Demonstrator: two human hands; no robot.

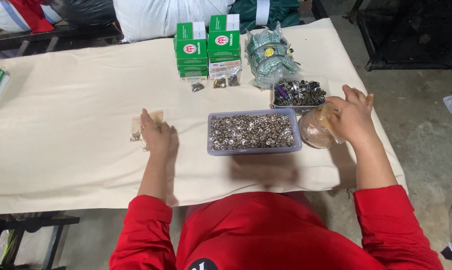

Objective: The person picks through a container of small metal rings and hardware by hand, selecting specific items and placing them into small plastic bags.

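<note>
Item: lavender tray (254, 148) heaped with loose metal fasteners; left of it, left hand (156, 135) pinching small clear packets (137, 131); right of it, right hand (352, 116) clasping clear round tub (314, 132), liable to tip and spill if nudged.
</note>
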